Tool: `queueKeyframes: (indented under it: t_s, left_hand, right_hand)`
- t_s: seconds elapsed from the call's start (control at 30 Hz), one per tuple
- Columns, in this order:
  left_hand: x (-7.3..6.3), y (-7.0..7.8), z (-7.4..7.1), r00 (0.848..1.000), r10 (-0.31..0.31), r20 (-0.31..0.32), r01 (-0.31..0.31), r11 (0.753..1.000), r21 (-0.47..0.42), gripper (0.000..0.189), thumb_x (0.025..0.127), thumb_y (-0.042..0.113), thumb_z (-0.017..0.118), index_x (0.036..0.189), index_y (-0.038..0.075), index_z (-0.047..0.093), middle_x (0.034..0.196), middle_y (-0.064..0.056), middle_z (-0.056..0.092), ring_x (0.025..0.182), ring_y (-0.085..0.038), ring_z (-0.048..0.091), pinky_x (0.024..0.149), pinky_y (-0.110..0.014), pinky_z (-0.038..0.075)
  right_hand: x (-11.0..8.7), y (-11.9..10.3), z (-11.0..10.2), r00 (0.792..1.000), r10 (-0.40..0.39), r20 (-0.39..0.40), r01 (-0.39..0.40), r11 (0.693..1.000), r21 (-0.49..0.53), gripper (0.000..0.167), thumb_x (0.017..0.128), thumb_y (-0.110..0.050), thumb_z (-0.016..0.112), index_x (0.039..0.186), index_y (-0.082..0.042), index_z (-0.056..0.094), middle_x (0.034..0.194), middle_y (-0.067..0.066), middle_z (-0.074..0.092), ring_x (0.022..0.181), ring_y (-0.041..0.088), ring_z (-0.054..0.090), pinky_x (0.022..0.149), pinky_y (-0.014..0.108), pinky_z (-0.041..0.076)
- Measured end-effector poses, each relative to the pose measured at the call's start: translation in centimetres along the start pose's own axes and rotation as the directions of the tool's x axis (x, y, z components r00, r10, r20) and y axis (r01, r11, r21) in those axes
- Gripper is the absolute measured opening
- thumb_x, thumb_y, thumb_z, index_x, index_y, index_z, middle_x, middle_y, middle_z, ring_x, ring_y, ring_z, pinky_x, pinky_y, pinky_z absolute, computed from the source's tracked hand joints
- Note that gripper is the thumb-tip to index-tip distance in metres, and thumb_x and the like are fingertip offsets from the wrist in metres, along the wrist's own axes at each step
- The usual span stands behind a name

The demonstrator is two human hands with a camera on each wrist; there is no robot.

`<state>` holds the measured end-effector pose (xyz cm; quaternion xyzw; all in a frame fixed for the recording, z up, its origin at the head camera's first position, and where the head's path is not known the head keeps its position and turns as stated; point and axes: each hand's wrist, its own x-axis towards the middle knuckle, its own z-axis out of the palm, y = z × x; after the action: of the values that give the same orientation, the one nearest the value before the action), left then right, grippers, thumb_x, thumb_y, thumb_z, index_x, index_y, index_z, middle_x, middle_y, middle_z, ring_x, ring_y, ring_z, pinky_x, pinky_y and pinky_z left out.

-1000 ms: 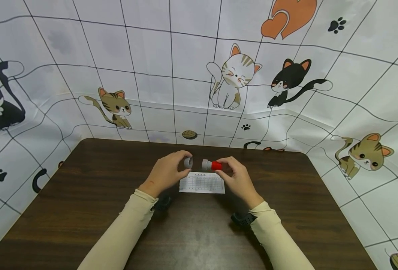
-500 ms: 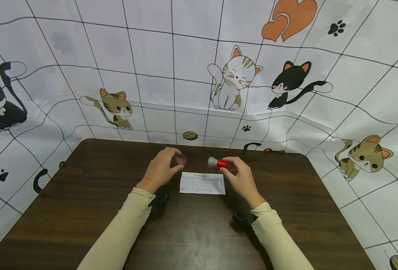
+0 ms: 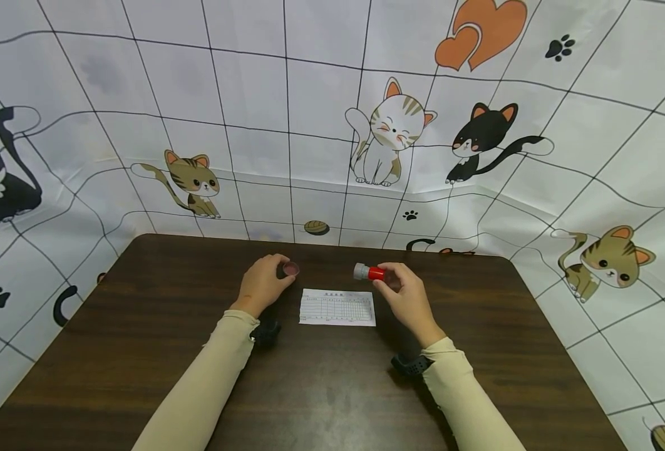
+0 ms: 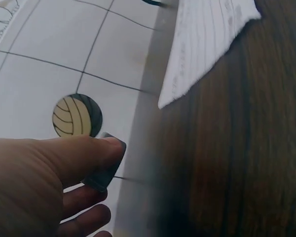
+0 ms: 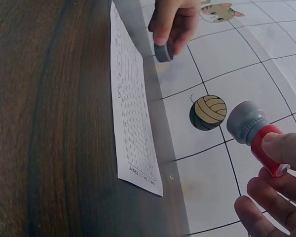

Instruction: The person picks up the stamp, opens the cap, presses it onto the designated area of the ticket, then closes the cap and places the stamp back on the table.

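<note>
In the head view my left hand (image 3: 260,283) pinches a round grey cap (image 3: 290,269) between thumb and fingers, its reddish hollow inside showing. The left wrist view catches the cap (image 4: 106,170) from the side, under the thumb. My right hand (image 3: 407,297) holds a stamp by its red handle, with the grey round head (image 3: 360,271) pointing left. Thumb and finger grip the red handle (image 5: 264,148) in the right wrist view; the other fingers are loosely bent. Between the hands, a little nearer, a white printed form (image 3: 337,307) lies on the table.
The dark wooden table (image 3: 321,388) ends at a far edge just beyond the hands. Behind it hangs a white gridded cloth (image 3: 253,81) with cartoon cats. A dark wrist strap (image 3: 411,364) sits at the right sleeve.
The left hand has moved left and slightly down, tipping the cap so its inside faces up. The right hand has shifted a little right with the stamp, widening the gap.
</note>
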<state>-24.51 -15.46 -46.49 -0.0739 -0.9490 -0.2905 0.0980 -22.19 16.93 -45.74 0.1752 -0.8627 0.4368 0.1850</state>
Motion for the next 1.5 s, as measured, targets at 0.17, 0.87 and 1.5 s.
queueKeyframes:
  t_s: [0.17,0.87,1.5]
  left_hand:
    - [0.0,-0.8,0.3,0.999,-0.054,0.005,0.054,0.999,-0.001,0.043,0.092,0.027,0.080,0.127,0.004,0.068,0.122,-0.016,0.071,0.112,-0.035,0.066,0.095,-0.053,0.054]
    - [-0.7,-1.2,-0.4,0.999,0.016,0.035,-0.015,0.999,-0.038,0.053,0.093,0.029,0.080,0.137,0.004,0.063,0.123,-0.015,0.066,0.113,-0.033,0.063,0.098,-0.052,0.052]
    - [-4.1,2.4,0.8,0.931,0.239,0.277,-0.280,0.952,0.121,0.061,0.089,0.047,0.080,0.137,0.012,0.065,0.137,-0.006,0.062,0.128,-0.027,0.058,0.109,-0.048,0.047]
  right_hand:
    - [0.0,0.1,0.0,1.000,0.014,0.007,-0.014,1.000,-0.009,0.034,0.089,-0.007,0.082,0.121,-0.004,0.068,0.110,0.012,0.070,0.090,0.024,0.070,0.083,0.042,0.062]
    - [-0.1,-0.3,-0.2,1.000,0.027,0.008,-0.027,1.000,-0.015,0.034,0.090,-0.008,0.081,0.121,-0.004,0.068,0.109,0.012,0.070,0.091,0.024,0.069,0.084,0.043,0.061]
    - [-1.5,0.2,-1.6,0.999,0.034,0.028,-0.033,0.998,-0.055,0.035,0.091,-0.011,0.081,0.123,-0.004,0.068,0.109,0.011,0.071,0.091,0.024,0.070,0.084,0.043,0.062]
